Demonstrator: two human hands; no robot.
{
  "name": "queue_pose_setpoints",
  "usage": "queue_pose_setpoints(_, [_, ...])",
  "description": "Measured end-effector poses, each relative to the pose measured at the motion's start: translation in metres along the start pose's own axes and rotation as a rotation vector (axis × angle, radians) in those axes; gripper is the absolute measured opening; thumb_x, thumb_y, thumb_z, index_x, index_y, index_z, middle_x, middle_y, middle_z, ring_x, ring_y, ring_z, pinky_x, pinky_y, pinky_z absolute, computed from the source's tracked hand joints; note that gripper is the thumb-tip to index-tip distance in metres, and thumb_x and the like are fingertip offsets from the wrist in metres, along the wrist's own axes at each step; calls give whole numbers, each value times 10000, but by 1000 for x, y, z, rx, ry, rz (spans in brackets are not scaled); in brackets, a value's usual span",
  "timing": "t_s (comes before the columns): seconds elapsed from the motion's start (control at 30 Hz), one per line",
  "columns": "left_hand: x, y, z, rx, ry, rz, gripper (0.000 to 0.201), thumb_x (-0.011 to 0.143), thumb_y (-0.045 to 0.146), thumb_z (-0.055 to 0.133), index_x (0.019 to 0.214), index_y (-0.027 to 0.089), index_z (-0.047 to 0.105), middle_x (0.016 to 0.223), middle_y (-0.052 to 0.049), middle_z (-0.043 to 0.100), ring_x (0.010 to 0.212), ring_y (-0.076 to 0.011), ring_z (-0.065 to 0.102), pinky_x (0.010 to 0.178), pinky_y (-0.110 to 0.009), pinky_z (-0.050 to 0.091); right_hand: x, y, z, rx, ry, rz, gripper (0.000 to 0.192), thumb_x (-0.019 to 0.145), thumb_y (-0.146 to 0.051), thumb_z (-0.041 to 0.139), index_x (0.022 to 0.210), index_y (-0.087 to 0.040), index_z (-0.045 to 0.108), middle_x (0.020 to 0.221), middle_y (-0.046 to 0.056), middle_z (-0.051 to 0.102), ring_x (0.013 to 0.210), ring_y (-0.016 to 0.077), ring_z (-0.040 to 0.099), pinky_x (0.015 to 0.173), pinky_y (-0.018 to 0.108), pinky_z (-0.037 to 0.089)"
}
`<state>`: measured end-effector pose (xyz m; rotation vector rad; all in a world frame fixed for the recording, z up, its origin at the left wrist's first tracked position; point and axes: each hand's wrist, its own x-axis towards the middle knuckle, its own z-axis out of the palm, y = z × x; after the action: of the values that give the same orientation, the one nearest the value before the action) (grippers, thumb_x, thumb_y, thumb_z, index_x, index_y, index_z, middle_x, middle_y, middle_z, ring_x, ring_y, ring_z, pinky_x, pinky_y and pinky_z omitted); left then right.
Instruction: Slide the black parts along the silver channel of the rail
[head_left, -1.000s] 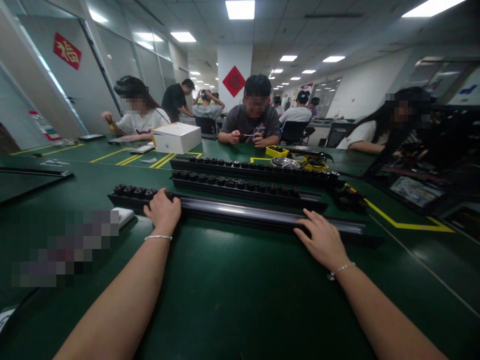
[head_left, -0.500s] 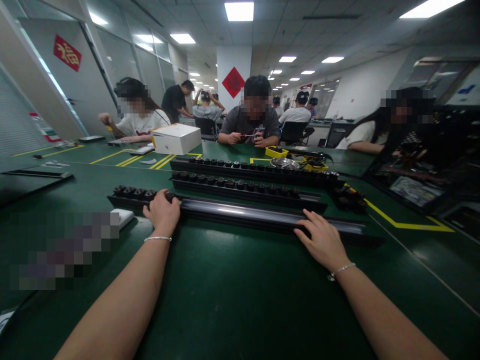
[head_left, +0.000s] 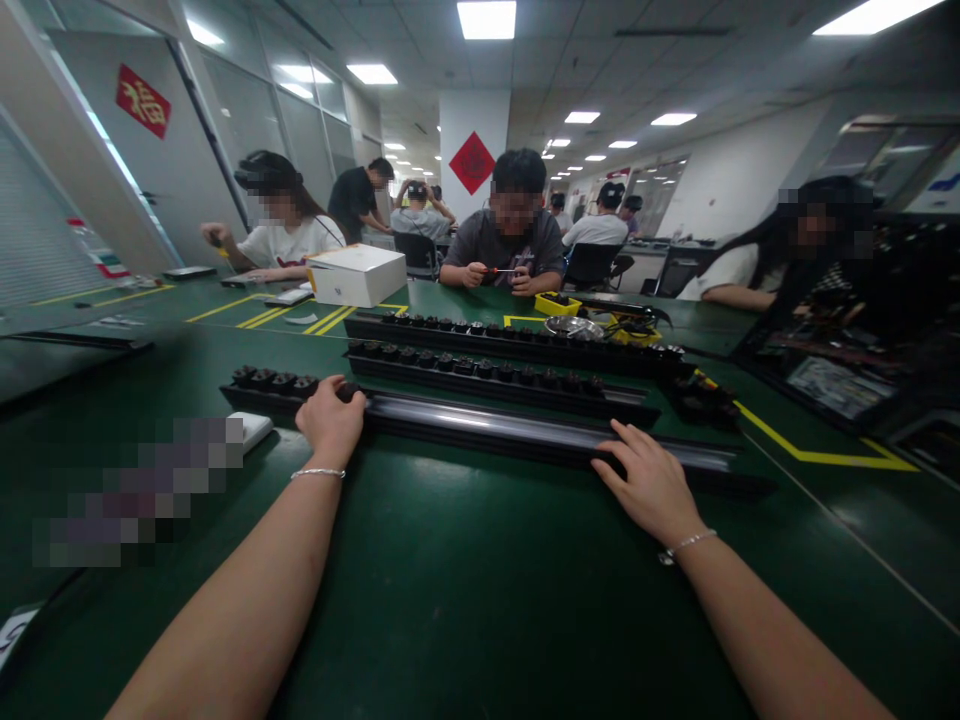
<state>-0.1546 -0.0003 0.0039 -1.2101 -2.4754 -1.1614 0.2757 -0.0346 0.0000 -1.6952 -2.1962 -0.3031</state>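
A long black rail (head_left: 480, 424) with a shiny inner channel lies across the table in front of me. Several small black knobbed parts (head_left: 274, 381) stand in a row at its left end. My left hand (head_left: 331, 422) is closed at the end of that row, thumb and fingers around a small black part (head_left: 349, 392) seated in the channel. Farther right, my right hand (head_left: 646, 478) grips the rail, with fingers over the top and thumb along the near side. Its fingertips are partly hidden against the dark rail.
Behind lie two more black rails (head_left: 480, 374) (head_left: 450, 327) filled with similar parts. A white box (head_left: 358, 277), a yellow bin (head_left: 556, 304) and a metal dish (head_left: 574, 328) stand farther back. Across the table a person (head_left: 504, 235) holds a screwdriver (head_left: 501, 270). A dark machine frame (head_left: 847, 380) stands right.
The whole view has shifted slightly, moving everything a little to the right in the picture. Both hands keep their places on the rail.
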Motion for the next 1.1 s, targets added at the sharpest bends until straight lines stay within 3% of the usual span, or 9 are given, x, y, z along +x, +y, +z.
queue_pose_setpoints(0.2, [-1,2,-3,-18,-34,-12,412,737,361,571,1125,223,572,1083,-48,680,1043,-240,587,932,-373,382,0,0,-1,11,-2,0,375,868,-483,391,1009,-253,650,1361,79,489,1272,277,396,931,494,392])
queue_pose_setpoints(0.4, [-5,4,-7,41,-54,-20,447,747,416,561,1135,197,598,1151,-104,629,1130,-304,498,940,-414,383,-1,1,-1,14,0,-3,381,866,-491,382,1018,-261,645,1360,71,489,1269,280,397,927,504,390])
queue_pose_setpoints(0.6, [-7,6,-9,167,-85,6,455,767,491,497,1043,174,671,1072,-154,635,1062,-354,511,878,-464,410,0,2,1,9,14,-11,362,862,-478,400,1013,-256,643,1353,72,496,1264,271,404,932,481,394])
queue_pose_setpoints(1.1, [-8,11,-11,207,-95,72,420,737,495,521,967,199,708,959,-113,683,964,-300,579,825,-384,425,0,1,0,16,19,-12,367,859,-482,400,1004,-253,646,1345,78,503,1260,279,409,929,496,397])
